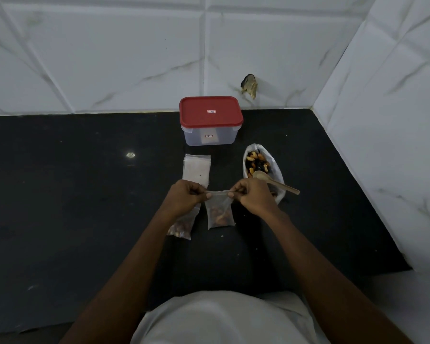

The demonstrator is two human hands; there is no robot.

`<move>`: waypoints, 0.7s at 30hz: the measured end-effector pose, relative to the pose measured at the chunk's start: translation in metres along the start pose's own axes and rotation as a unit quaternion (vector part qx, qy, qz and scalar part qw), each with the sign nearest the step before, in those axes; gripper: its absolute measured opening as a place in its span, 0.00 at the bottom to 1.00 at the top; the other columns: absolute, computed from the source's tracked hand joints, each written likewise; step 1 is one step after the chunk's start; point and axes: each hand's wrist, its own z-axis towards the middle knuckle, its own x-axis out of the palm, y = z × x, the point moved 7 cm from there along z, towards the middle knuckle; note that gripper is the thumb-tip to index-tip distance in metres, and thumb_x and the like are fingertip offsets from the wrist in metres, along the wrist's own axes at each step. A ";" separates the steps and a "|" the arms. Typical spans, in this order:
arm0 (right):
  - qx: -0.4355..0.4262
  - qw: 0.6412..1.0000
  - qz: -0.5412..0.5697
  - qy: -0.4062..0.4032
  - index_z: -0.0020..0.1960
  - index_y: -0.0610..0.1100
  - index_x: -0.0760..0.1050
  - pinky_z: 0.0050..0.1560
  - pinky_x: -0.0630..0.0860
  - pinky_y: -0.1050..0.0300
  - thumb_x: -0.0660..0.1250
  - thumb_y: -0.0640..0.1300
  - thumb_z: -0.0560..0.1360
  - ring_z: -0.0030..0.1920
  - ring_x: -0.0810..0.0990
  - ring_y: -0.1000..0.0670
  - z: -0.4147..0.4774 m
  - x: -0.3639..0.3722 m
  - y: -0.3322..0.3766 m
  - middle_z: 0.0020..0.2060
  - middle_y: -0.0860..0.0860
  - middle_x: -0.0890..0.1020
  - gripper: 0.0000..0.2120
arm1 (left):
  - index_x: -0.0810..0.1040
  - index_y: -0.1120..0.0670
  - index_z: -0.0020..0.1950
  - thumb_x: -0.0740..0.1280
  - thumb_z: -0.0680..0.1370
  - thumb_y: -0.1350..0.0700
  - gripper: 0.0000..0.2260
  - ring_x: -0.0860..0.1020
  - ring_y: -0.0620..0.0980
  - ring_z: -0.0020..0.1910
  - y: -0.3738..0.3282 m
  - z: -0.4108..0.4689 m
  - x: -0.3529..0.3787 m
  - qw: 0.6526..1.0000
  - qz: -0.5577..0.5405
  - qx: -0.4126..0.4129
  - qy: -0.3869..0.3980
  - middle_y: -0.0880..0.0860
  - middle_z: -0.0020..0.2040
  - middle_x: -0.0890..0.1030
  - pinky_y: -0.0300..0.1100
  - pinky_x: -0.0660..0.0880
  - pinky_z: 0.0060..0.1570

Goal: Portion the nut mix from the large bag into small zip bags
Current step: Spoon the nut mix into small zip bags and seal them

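Zip bag part-filled; large bag open

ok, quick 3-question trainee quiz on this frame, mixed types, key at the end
1. True or false: the spoon rests in the open large bag.
2. What do the left hand and right hand pinch? A the spoon; B the top of a zip bag; C the large bag.
3. How many small bags hold nuts?

Key: 1 true. 2 B. 3 two: the held zip bag and a filled bag lying by the left wrist.
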 end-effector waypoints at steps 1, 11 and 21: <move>0.002 1.000 -0.012 0.002 0.43 0.52 0.79 0.48 0.77 0.60 0.72 0.42 0.75 0.42 0.79 0.60 0.000 0.002 0.000 0.38 0.57 0.82 0.05 | 0.83 0.51 0.44 0.71 0.76 0.53 0.02 0.80 0.43 0.47 0.002 0.000 -0.001 1.000 0.024 0.000 -0.004 0.45 0.44 0.83 0.42 0.77 0.52; 0.015 0.999 0.014 -0.039 0.43 0.49 0.78 0.42 0.82 0.55 0.73 0.43 0.74 0.39 0.82 0.55 -0.009 0.009 -0.007 0.38 0.55 0.82 0.05 | 0.80 0.47 0.41 0.78 0.67 0.46 0.10 0.80 0.39 0.41 0.016 -0.006 -0.012 0.990 0.102 0.034 -0.091 0.43 0.40 0.82 0.42 0.79 0.46; -0.030 0.998 -0.046 -0.015 0.66 0.50 0.74 0.52 0.75 0.61 0.73 0.47 0.74 0.53 0.77 0.55 -0.021 0.031 -0.006 0.57 0.54 0.71 0.21 | 0.78 0.44 0.61 0.69 0.76 0.44 0.14 0.68 0.50 0.64 0.045 -0.026 -0.026 0.941 0.292 0.007 -0.170 0.49 0.63 0.73 0.48 0.65 0.62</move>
